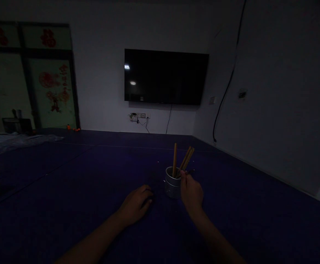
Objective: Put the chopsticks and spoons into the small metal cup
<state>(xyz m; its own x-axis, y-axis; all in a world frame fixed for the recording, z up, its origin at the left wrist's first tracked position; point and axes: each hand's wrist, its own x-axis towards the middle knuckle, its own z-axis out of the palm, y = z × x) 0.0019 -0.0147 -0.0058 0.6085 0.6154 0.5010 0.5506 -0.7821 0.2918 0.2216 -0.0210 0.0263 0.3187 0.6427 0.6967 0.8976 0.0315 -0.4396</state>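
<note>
A small metal cup (172, 186) stands on the dark blue table (94, 176) in front of me. Wooden chopsticks (174, 158) stick up out of it; one stands upright and a pair leans to the right. My right hand (190, 191) is beside the cup on its right, fingers pinched on the leaning chopsticks (188, 158) near the rim. My left hand (136, 204) rests on the table just left of the cup, fingers curled downward over something dark that I cannot make out. The room is dim.
A black wall-mounted TV (165, 77) hangs on the far wall above sockets and cables. Clear plastic sheeting (8, 141) lies at the table's far left. A window with red paper decorations (52, 88) is at the left. The right wall runs close along the table's edge.
</note>
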